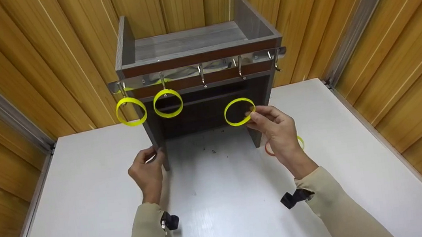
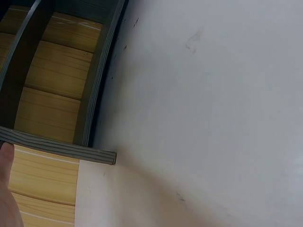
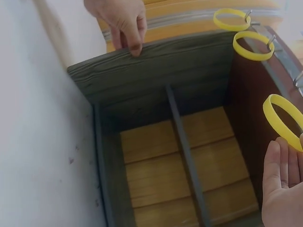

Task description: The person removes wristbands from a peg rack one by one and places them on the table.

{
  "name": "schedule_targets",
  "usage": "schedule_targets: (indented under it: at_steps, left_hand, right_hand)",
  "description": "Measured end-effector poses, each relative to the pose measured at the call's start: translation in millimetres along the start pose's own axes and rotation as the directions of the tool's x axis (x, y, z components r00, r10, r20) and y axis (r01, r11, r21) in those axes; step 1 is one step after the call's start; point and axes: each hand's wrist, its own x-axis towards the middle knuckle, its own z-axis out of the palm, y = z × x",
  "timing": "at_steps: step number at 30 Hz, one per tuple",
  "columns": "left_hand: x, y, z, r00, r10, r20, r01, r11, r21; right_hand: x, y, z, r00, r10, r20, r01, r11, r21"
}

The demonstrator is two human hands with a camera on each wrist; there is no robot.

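In the head view, my left hand (image 1: 147, 172) grips the front edge of the left side panel (image 1: 157, 136) of a grey wooden stand, low near the table; the right wrist view also shows its fingers over that edge. My right hand (image 1: 279, 131) pinches a yellow wristband (image 1: 239, 100) by its right side, thumb in front. The band is held up before the stand, below the hook rail (image 1: 182, 72). Two more yellow wristbands hang at left, one on the first hook (image 1: 134, 124) and one on the second hook (image 1: 170, 116).
Toward the right, a middle hook (image 1: 202, 75) and two others carry nothing. Behind my right wrist lie a red band (image 1: 267, 150) and a yellow-green band (image 1: 302, 142), partly hidden, on the white table (image 1: 214, 213). Wood-patterned walls (image 1: 182, 2) enclose the back and sides.
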Motion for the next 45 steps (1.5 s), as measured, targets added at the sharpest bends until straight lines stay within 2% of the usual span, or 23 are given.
schedule_targets:
  at_steps: [11,17,32,38,45]
  left_hand:
    - [0.1,-0.8,-0.1,1.0,0.022,0.002,-0.022,1.0,-0.017]
    - [0.6,0.0,0.1,0.999,0.034,0.003,-0.034,0.999,0.003]
    - [-0.5,-0.9,-0.2,1.0,0.013,0.016,-0.013,1.0,-0.006]
    - [-0.5,-0.3,0.6,1.0,0.018,0.009,-0.017,1.0,-0.012]
    - [-0.6,-1.0,0.2,1.0,0.016,0.004,-0.016,1.0,-0.023]
  right_hand:
    - [-4.4,13.7,-38.0,0.995,0.073,-0.071,-0.075,0.997,-0.021]
    - [-6.1,19.0,-62.9,0.987,0.102,-0.121,-0.106,0.994,-0.022]
    - [-12.2,36.7,-115.1,0.972,0.141,-0.187,-0.132,0.989,0.061]
    - [-11.6,38.1,-136.8,0.958,0.16,-0.236,-0.141,0.985,0.099]
    - [-8.9,37.9,-163.1,0.93,0.173,-0.325,-0.124,0.978,0.166]
